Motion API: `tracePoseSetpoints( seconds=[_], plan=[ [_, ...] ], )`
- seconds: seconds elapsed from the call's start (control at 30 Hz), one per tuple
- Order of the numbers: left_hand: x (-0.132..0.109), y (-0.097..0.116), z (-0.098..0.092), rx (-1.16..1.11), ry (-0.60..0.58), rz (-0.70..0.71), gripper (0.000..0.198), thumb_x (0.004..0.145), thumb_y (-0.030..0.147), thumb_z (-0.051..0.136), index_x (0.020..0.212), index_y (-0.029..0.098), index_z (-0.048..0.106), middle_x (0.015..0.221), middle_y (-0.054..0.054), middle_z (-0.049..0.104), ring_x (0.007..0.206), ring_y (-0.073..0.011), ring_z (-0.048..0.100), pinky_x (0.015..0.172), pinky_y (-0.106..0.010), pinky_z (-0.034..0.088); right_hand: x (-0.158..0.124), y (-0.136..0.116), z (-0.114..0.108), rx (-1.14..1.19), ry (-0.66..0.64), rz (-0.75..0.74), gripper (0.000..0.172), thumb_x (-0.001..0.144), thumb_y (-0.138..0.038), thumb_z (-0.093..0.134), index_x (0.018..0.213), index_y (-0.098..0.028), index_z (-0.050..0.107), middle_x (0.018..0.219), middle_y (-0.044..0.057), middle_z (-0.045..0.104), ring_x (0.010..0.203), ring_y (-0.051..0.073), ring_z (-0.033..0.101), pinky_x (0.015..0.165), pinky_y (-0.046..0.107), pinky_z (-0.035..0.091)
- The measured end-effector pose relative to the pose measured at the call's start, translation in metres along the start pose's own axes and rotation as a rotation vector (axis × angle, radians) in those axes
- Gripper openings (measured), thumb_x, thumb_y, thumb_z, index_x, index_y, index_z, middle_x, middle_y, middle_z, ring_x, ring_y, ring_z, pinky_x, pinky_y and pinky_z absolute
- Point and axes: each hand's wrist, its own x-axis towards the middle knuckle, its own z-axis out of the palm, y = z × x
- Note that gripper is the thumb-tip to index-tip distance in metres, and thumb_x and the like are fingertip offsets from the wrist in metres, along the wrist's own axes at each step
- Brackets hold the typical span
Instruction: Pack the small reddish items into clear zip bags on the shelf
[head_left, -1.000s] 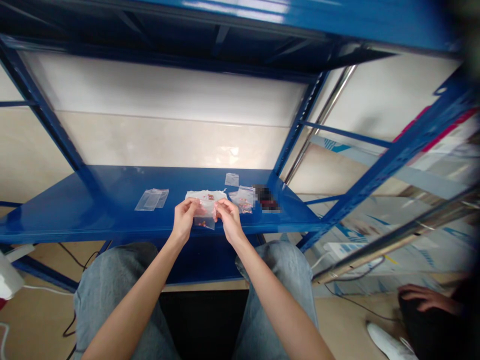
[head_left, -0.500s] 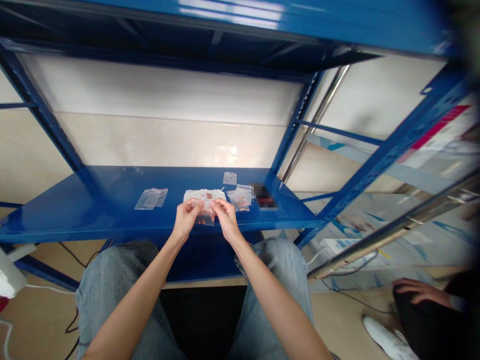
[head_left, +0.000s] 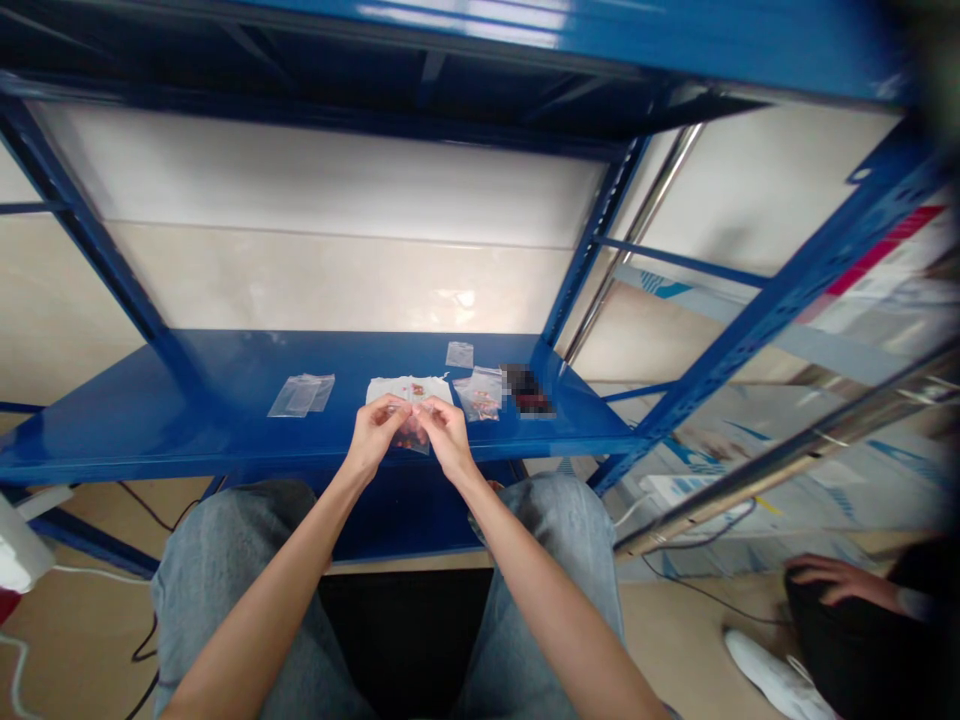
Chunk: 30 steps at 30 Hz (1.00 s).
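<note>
My left hand (head_left: 371,432) and my right hand (head_left: 446,435) meet at the fingertips above the blue steel shelf (head_left: 187,425). Between them they pinch a small clear plastic bag (head_left: 412,436) holding reddish bits, partly hidden by my fingers. Behind my hands lies a white crumpled sheet (head_left: 409,389) with reddish specks. To its right is another clear bag with reddish parts (head_left: 480,400). A small empty-looking bag (head_left: 460,355) lies farther back, and flat clear bags (head_left: 301,396) lie to the left.
A pixelated dark object (head_left: 527,392) sits on the shelf at right. Blue uprights and a chrome pole (head_left: 634,240) frame the shelf. My jeans-covered knees lie below it. At lower right are a co-worker's hand (head_left: 840,579) and a white shoe (head_left: 769,675). Cables cross the floor.
My hands have drawn closer together, with their fingertips now meeting over the small bag. The view has shifted slightly.
</note>
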Motion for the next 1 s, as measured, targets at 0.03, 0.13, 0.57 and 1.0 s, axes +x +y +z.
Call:
tracePoseSetpoints(
  seconds=[0.03, 0.13, 0.57, 1.0],
  plan=[
    [0.0, 0.0, 0.0, -0.008, 0.004, -0.005, 0.028, 0.079, 0.045, 0.077, 0.082, 0.018, 0.071, 0.063, 0.0, 0.065, 0.053, -0.0132, 0.057, 0.048, -0.023, 0.048, 0.0, 0.0, 0.0, 0.015, 0.004, 0.005, 0.035, 0.081, -0.054, 0.073, 0.072, -0.021, 0.063, 0.058, -0.002, 0.059, 0.048, 0.012, 0.048, 0.048, 0.026, 0.038],
    [-0.001, 0.0, 0.0, -0.043, -0.005, -0.026, 0.027, 0.078, 0.044, 0.077, 0.081, 0.018, 0.071, 0.062, 0.0, 0.064, 0.052, -0.0133, 0.056, 0.05, -0.024, 0.049, 0.001, 0.002, 0.001, 0.068, -0.004, 0.002, 0.034, 0.081, -0.051, 0.073, 0.07, -0.021, 0.063, 0.059, -0.002, 0.06, 0.048, 0.012, 0.049, 0.048, 0.026, 0.04],
    [-0.002, 0.001, -0.004, 0.0, -0.048, -0.001, 0.024, 0.08, 0.04, 0.076, 0.079, 0.017, 0.069, 0.064, 0.0, 0.066, 0.051, -0.0126, 0.057, 0.051, -0.025, 0.048, 0.002, -0.002, -0.004, 0.064, -0.126, 0.077, 0.036, 0.084, -0.054, 0.071, 0.07, -0.022, 0.059, 0.057, -0.003, 0.057, 0.051, 0.013, 0.05, 0.052, 0.026, 0.042],
    [0.001, -0.003, -0.002, -0.148, 0.047, 0.018, 0.037, 0.081, 0.05, 0.076, 0.075, 0.014, 0.074, 0.067, -0.004, 0.068, 0.056, -0.013, 0.056, 0.055, -0.025, 0.047, 0.012, -0.008, -0.011, 0.197, -0.042, 0.049, 0.031, 0.074, -0.036, 0.079, 0.061, -0.019, 0.058, 0.052, -0.003, 0.057, 0.043, 0.009, 0.042, 0.046, 0.024, 0.03]
  ],
)
